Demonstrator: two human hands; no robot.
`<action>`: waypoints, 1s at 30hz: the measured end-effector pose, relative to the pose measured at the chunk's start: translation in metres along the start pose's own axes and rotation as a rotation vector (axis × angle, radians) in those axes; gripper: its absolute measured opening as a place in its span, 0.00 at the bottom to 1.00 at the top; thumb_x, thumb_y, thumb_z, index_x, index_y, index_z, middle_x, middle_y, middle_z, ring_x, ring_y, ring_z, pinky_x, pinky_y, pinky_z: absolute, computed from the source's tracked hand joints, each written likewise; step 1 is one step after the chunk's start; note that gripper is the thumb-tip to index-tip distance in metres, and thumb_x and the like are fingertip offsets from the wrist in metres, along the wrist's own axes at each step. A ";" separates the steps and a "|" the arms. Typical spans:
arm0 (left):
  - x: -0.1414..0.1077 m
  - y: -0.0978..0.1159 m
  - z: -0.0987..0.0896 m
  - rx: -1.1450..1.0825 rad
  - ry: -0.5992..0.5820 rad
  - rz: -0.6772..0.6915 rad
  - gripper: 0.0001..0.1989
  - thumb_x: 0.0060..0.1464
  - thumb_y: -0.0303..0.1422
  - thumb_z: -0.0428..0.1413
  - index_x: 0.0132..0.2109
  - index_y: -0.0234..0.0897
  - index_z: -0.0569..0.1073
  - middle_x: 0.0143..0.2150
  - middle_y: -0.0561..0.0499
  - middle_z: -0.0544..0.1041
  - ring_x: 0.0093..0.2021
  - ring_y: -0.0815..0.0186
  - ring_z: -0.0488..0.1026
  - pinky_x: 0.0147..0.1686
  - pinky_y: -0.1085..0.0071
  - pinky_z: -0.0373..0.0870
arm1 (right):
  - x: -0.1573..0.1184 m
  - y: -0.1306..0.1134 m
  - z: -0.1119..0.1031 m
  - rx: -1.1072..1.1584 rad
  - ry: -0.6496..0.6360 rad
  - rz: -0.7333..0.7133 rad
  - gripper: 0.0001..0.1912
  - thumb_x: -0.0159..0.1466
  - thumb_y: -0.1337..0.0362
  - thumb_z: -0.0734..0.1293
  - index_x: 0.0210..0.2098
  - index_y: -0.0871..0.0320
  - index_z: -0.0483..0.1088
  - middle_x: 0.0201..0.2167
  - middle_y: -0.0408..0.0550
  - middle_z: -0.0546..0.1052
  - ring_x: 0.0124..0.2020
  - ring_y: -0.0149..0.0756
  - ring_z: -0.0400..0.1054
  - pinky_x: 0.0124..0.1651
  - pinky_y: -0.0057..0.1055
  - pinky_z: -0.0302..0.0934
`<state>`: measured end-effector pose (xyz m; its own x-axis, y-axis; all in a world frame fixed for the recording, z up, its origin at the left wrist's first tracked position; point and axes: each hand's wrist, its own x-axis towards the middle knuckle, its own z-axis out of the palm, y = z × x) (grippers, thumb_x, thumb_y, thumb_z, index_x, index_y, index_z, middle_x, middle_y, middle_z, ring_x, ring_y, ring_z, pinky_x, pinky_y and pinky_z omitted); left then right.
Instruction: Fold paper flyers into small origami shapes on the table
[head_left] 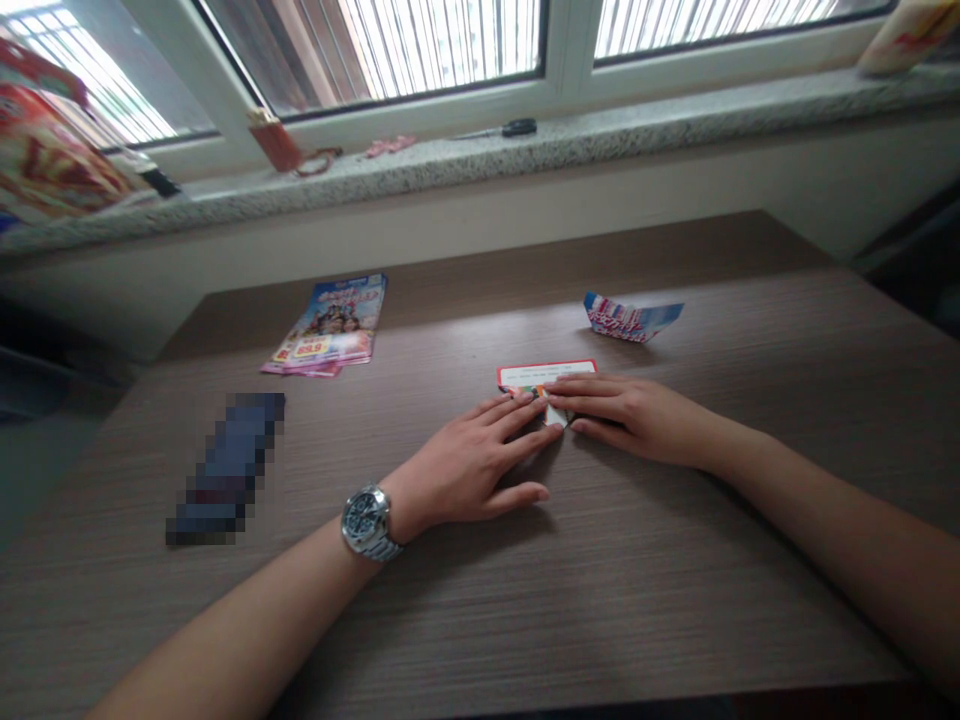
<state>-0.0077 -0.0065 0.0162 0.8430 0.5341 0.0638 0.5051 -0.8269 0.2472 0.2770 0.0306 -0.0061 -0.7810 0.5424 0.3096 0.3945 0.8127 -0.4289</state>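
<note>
A partly folded sheet of printed paper (546,373) with a red-edged white strip lies flat on the wooden table, beneath my fingertips. My left hand (480,450), a metal watch at its wrist, rests palm down with fingers stretched onto the paper's left and near part. From the other side my right hand (630,410) lays its extended fingers flat across the right part. Both hands press on the paper rather than grip it, and they hide much of its folds. Just beyond my right hand stands a folded paper boat (634,318) in blue, white and red.
A stack of colourful flyers (337,318) lies at the table's back left. Nearer me on the left is a dark, pixelated object (229,465). Scissors (517,128), a reddish-brown case (275,143) and a food bag (52,150) sit on the stone windowsill (600,130).
</note>
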 end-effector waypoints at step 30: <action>0.002 0.007 -0.001 0.026 0.004 -0.050 0.30 0.69 0.51 0.46 0.70 0.43 0.62 0.74 0.41 0.58 0.72 0.51 0.58 0.72 0.51 0.51 | -0.003 0.002 0.003 -0.027 -0.041 0.023 0.25 0.72 0.63 0.63 0.68 0.50 0.64 0.68 0.53 0.67 0.67 0.46 0.64 0.68 0.46 0.60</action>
<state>-0.0024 -0.0109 0.0188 0.8161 0.5752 0.0564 0.5510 -0.8037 0.2246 0.2786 0.0298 -0.0098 -0.7905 0.5525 0.2644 0.4253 0.8058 -0.4121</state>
